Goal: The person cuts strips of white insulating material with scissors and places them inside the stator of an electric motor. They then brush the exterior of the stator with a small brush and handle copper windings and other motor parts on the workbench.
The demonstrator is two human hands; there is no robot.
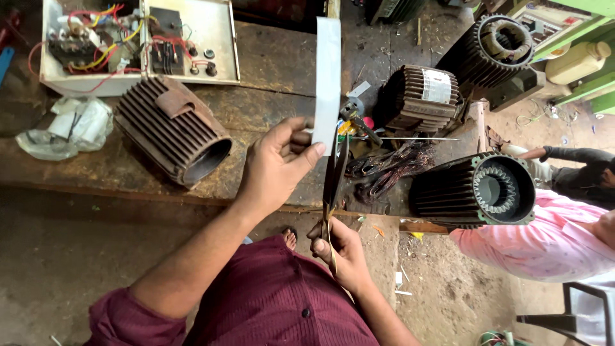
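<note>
Steel blades first: your right hand [343, 250] sits closest to you, low over your maroon shirt, fingers closed through the handles of the scissors [333, 186]. The blades run up and away from that hand, nearly vertical in the view, and their tips reach the bottom edge of the paper strip [328, 77]. Whether the blades are parted or closed, you cannot tell from here (they read as one dark sliver).

A little farther out, your left hand [278, 163] comes in from the left, thumb and fingers pinched on the strip's lower end. The strip stands upright, its long axis almost in line with the scissors, rising away from you over the wooden bench [269, 64]. So the strip lies directly beyond the blade tips, held just to their left, and your left hand is the nearer one to it.

On the bench beyond: a rusty ribbed motor housing [173, 131] to the left, a tangle of copper winding [384, 170] just right of the blades, a stator housing [477, 189] at the bench edge. Farthest back sits an open white control box [138, 41] with red and yellow wires. At far right, another person in a pink shirt [544, 240] stands by.
</note>
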